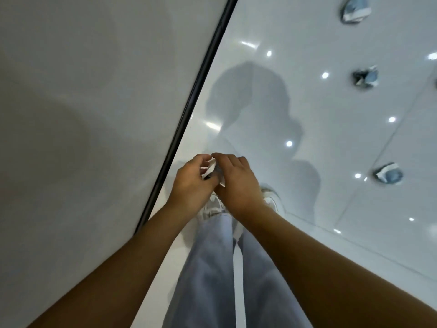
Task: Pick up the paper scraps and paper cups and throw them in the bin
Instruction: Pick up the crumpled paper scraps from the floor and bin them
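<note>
My left hand [191, 183] and my right hand [238, 183] meet in front of me above my feet, and both pinch a white paper scrap [211, 170] between them. Three crumpled paper pieces lie on the glossy white floor to the right: one at the far top [354, 9], one in the middle [365, 78], one nearer [389, 174]. No bin shows in the view.
A white wall [82, 114] fills the left side, edged by a black baseboard strip [189, 110] running diagonally. My legs in light blue trousers [212, 268] and white shoes stand close to the wall. The tiled floor [307, 67] stretches to the right.
</note>
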